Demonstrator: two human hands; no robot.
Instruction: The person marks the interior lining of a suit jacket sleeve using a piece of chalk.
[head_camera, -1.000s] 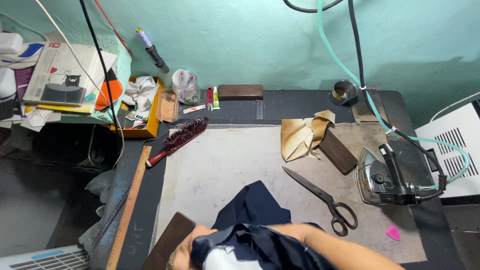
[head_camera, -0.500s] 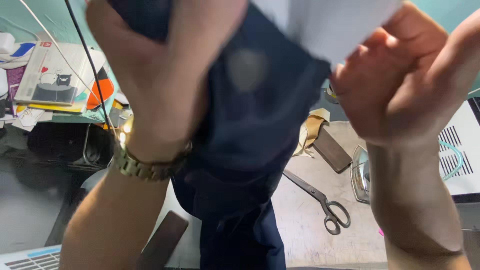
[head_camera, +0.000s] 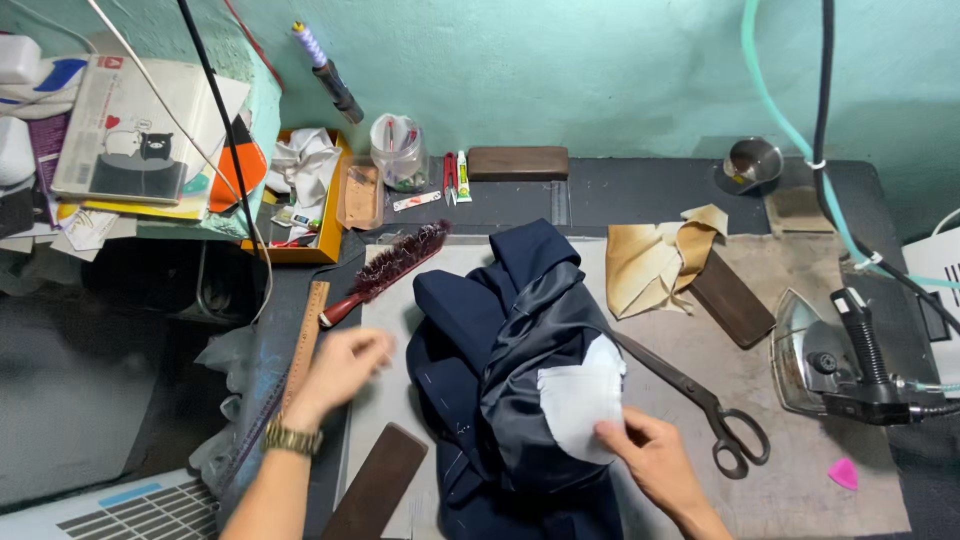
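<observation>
I'm pinching the white fabric pocket piece (head_camera: 578, 405) in my right hand (head_camera: 648, 458), on the dark navy jacket (head_camera: 500, 340) heaped mid-surface; left hand (head_camera: 338, 362) hovering open, empty. Nothing pressed yet.

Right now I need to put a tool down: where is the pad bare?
Bare pad lies between the scissors, the iron and the pink chalk. Another patch lies beside the brush, near the left hand. The navy jacket under the right hand crowds the middle.

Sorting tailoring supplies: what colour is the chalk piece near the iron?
Pink, lying on the table's right edge; head view shows the chalk piece best.
</observation>
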